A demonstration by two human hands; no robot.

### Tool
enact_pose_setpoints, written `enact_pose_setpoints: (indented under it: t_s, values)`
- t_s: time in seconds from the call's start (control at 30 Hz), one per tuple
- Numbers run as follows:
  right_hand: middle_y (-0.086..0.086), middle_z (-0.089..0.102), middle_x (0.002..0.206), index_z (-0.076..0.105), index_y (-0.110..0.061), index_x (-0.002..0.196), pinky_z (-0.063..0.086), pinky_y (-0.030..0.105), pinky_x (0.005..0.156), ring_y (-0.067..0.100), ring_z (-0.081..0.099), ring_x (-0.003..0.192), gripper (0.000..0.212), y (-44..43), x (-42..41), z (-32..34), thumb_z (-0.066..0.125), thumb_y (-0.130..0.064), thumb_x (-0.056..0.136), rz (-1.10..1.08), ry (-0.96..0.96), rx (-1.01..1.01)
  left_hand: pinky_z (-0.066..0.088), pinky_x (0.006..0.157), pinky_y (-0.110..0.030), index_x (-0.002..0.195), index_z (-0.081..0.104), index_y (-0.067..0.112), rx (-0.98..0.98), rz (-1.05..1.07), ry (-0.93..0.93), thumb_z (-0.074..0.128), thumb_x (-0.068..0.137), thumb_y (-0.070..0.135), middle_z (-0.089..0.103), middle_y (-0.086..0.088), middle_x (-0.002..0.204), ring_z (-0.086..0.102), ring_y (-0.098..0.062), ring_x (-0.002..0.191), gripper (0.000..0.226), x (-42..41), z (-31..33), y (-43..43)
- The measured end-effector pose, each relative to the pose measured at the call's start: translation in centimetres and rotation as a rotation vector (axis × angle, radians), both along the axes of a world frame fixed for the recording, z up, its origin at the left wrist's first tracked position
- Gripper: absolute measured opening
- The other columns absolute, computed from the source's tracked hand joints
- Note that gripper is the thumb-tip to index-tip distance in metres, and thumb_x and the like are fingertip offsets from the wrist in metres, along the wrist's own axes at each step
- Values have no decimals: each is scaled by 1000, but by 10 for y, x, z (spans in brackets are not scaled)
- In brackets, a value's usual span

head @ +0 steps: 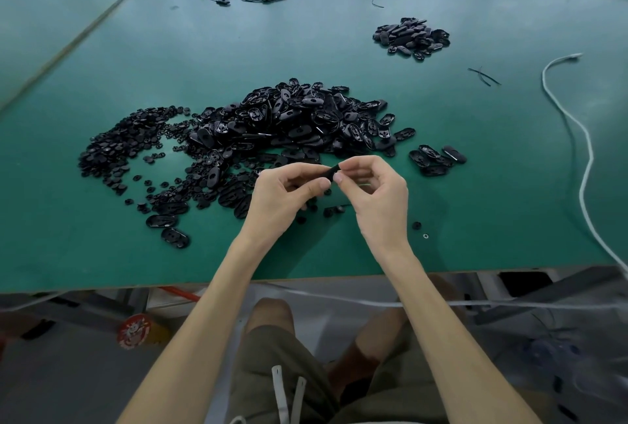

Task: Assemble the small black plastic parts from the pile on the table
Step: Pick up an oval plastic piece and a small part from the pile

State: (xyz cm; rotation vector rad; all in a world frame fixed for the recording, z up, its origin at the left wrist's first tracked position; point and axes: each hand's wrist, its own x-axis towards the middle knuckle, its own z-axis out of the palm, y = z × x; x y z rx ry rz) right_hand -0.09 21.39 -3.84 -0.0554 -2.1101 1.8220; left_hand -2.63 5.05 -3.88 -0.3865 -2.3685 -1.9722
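Above the near edge of the green table [475,158], left hand [283,194] and right hand [375,192] pinch one small black part [333,171]; squaring it before pressing should seat it, the pile [292,121] just beyond.

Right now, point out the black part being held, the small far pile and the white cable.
held black part [334,170]: head view, its exposed end.
small far pile [411,38]: head view, middle of heap.
white cable [582,186]: head view, mid-run, right side.

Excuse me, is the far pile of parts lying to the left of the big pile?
No, the far pile lies to the right of the big pile, toward the table's back.
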Motion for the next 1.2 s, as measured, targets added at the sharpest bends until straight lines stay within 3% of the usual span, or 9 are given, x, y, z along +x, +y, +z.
enact_pose_setpoints:
  t_s: [0.27,0.4,0.53,0.6,0.7,1.0,1.1,1.2]
  values:
    - [-11,77,88,74,-21,94,61,31,84,10,74,86,12,1,0,-1,81,-12,89,5,-24,-16,50,61,-15,104,78,27,23,-13,16,79,90,16,79,9,83,73,-8,76,18,-1,-2,0]
    - [-11,77,88,74,-20,94,61,35,85,10,74,86,12,1,-1,-1,80,-11,89,14,-36,-7,49,58,-18,106,79,24,12,-5,24,79,91,17,79,5,82,72,-12,74,17,-2,-4,-1]
    - [-10,76,84,73,-22,89,61,43,85,12,73,84,14,1,-1,-1,81,-10,88,27,-57,14,48,66,-13,105,82,16,-12,18,66,79,91,13,80,4,97,70,-4,82,15,-4,-5,-1]
    - [-9,76,82,72,-23,86,60,45,84,13,73,82,16,0,-1,-1,81,-10,88,25,-61,21,48,67,-11,104,82,17,-4,17,68,78,91,13,80,7,93,69,0,81,14,-4,-5,-1]
    - [-7,75,81,72,-20,87,60,43,84,12,73,81,14,0,0,-1,82,-11,88,15,-62,22,47,64,-10,101,81,21,-4,12,48,77,93,15,78,10,82,68,-1,73,11,-3,-5,-1]
    - [-8,71,85,69,-21,89,52,22,75,8,67,82,20,0,0,-1,88,-22,83,-20,-43,54,49,62,-15,97,79,25,-21,5,49,72,97,17,77,10,78,69,-6,71,11,-2,-4,-1]
    - [-7,71,95,70,-22,100,54,26,80,8,66,88,27,1,-1,-1,89,-26,81,-21,-55,35,51,60,-21,104,78,15,-14,-4,43,69,100,16,76,6,79,70,-10,71,11,-3,-4,-1]
    - [-9,74,87,73,-24,94,57,32,78,10,69,84,18,0,0,0,88,-25,83,24,-56,4,50,63,-18,108,76,10,-12,-18,54,67,101,14,76,8,81,70,-11,73,12,-2,-4,0]
